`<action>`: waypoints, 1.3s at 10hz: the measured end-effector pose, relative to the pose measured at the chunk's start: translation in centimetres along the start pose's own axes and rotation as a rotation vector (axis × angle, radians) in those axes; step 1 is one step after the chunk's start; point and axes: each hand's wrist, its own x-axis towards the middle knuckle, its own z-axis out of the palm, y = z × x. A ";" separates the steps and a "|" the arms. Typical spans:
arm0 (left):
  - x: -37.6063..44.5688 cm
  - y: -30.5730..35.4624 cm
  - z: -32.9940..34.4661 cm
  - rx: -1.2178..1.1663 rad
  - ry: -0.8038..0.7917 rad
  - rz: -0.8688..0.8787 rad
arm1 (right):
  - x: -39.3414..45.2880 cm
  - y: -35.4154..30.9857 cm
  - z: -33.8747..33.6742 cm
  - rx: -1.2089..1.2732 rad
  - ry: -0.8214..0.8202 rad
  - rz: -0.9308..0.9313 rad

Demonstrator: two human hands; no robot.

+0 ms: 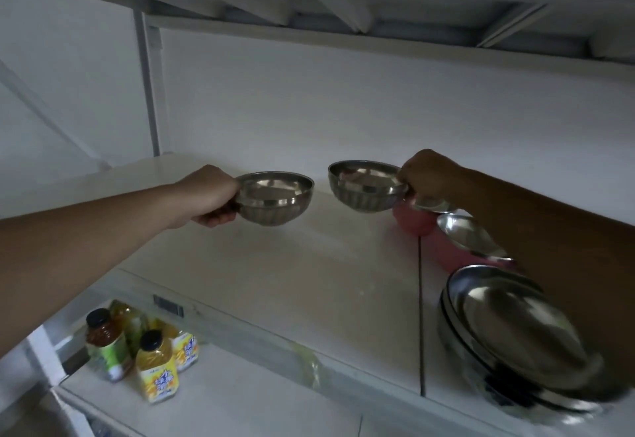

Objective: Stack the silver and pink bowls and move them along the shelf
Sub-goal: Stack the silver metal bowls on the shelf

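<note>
Two silver bowls lifted over the shelf (275,285), stacking step in hand.

Nearest, at the right edge, nested large steel bowls (515,326); behind them pink bowls (412,222) with steel liners. Farther out, left hand (209,196) pinching the left silver bowl (276,198) by its rim, right hand (426,175) pinching the right silver bowl (364,186) likewise, both clear of the shelf. Next, probably: nesting one inside the other, rims level.
</note>
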 end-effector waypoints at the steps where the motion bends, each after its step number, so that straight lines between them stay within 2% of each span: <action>1: -1.8 0.5 1.5 -0.006 -0.021 0.014 | -2.5 1.1 -0.3 0.080 0.008 0.045; 2: -4.6 1.3 2.2 0.013 -0.023 0.018 | -4.5 2.4 -1.3 0.278 0.099 0.110; 4: -11.0 3.3 2.4 0.023 0.044 -0.012 | -8.7 5.6 -4.7 0.232 0.122 0.046; 6: -17.3 6.7 2.8 -0.044 0.109 -0.038 | -13.4 10.0 -10.6 0.296 0.121 0.105; 7: -20.1 10.3 3.7 -0.055 0.098 0.019 | -16.0 12.7 -13.4 0.294 0.128 0.129; 9: -23.8 16.1 9.2 0.004 -0.046 0.150 | -21.2 17.3 -16.0 0.274 0.180 0.272; 11: -24.8 17.6 14.4 0.151 -0.175 0.242 | -24.8 20.3 -18.6 0.266 0.251 0.396; 13: -23.8 16.3 16.7 0.338 -0.111 0.382 | -26.1 19.2 -19.2 0.292 0.304 0.431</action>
